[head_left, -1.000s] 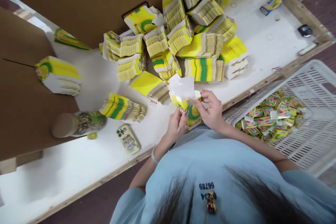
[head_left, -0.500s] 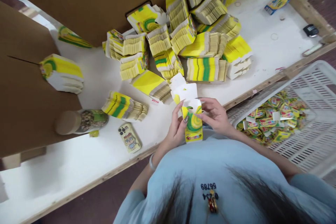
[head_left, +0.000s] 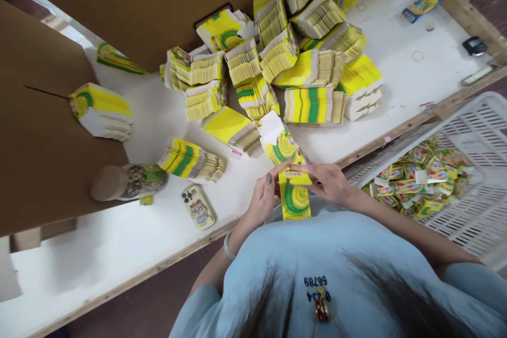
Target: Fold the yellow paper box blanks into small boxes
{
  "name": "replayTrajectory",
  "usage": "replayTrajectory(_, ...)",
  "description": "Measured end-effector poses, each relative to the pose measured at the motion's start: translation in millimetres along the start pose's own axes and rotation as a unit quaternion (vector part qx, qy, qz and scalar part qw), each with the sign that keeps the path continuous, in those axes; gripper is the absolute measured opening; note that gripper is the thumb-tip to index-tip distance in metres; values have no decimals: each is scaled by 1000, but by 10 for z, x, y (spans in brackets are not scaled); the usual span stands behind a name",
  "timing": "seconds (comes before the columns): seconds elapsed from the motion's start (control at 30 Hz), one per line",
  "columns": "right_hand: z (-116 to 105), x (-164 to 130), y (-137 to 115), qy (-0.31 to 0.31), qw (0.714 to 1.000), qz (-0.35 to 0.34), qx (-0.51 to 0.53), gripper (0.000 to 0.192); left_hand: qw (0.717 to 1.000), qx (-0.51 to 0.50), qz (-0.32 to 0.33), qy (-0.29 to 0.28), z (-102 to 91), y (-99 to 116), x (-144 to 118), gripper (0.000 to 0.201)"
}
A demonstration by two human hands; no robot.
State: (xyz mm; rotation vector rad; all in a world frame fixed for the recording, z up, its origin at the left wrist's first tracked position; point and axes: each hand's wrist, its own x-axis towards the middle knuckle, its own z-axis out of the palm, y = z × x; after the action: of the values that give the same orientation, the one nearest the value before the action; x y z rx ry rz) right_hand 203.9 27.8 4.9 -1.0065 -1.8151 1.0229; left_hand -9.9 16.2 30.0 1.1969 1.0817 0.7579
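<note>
Close to my body, a small yellow and green carton (head_left: 296, 202) is between my two hands, its end flap folded down flat. My left hand (head_left: 262, 198) grips the carton's left side, thumb near its top edge. From the other side, my right hand (head_left: 329, 184) has its fingers pressed on the folded flap and the carton's right edge. Just beyond them lies another carton (head_left: 283, 142) with white flaps, its near end touching my fingertips; whether a hand holds it I cannot tell.
Bundles of flat yellow cartons (head_left: 312, 105) cover the white table (head_left: 396, 58). A phone (head_left: 198, 207) and a jar (head_left: 130, 182) lie at left, near large brown cardboard (head_left: 35, 116). On the right stands a white basket (head_left: 481, 116) holding many small filled-looking packs (head_left: 420, 179).
The carton's upright white flaps have been folded down, and a yellow flap now covers its top. My fingers have moved onto that edge. The view has shifted slightly.
</note>
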Motion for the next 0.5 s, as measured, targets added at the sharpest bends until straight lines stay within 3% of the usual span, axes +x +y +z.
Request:
replayTrajectory(0.1,-78,-16,-14,-44,999,-10,16,49,1000,5,-14,7,-30,65,20,58)
replayTrajectory(0.2,-31,-8,-139,-44,985,119,117,50,999,37,8,-3,-76,121,17,54)
replayTrajectory(0.3,86,17,-234,-64,944,221,237,47,997,76,13,-15,-113,146,8,57)
replayTrajectory(0.5,71,153,-231,-106,922,248,279,59,996,89,14,27,-96,121,36,60)
